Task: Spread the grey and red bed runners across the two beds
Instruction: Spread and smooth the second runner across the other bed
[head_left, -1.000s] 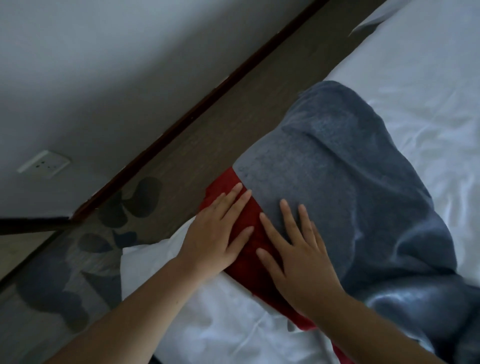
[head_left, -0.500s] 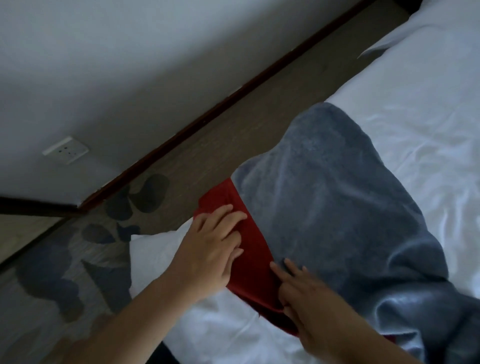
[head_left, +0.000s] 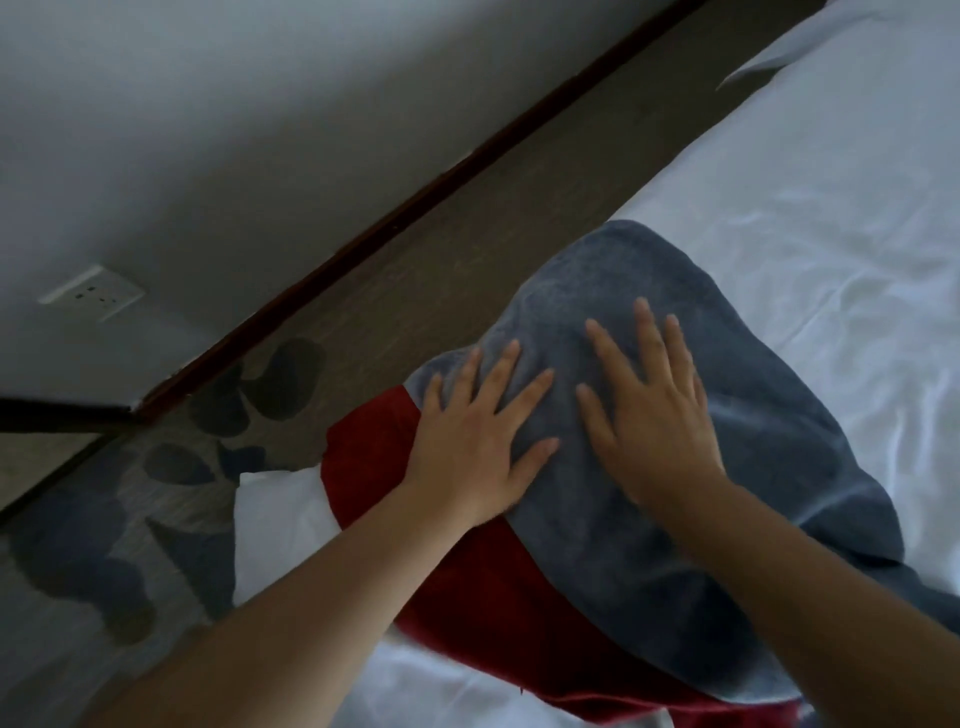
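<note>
Bed (head_left: 841, 197): white sheet, lightly creased, filling the right of the view. Only one bed is in sight; the second cannot be checked.

Carpeted floor (head_left: 78, 545): runs along the bed's left side up to the dark skirting (head_left: 415, 208).

Bed runner (head_left: 727, 467): lies across the near corner of the bed, grey face up, its red band (head_left: 467, 597) along the near edge. The cloth is humped and rumpled, not flat, and its end hangs over the bed's side.

Left hand (head_left: 478, 441) and right hand (head_left: 649, 415): side by side on the grey cloth near the bed's edge, palms down, fingers straight and splayed. Both press on the cloth; neither grasps anything.

Step in hand, as judged: smoothing this end of the runner. Next move calls for sweeping the palms outward to flatten the hump, then squaring the end to the bed's edge.

Change noted: half a second ago the left hand lay on the red band with fingers bent, and the right sat lower at the red-grey seam. Both have since moved up onto the grey and flattened.
</note>
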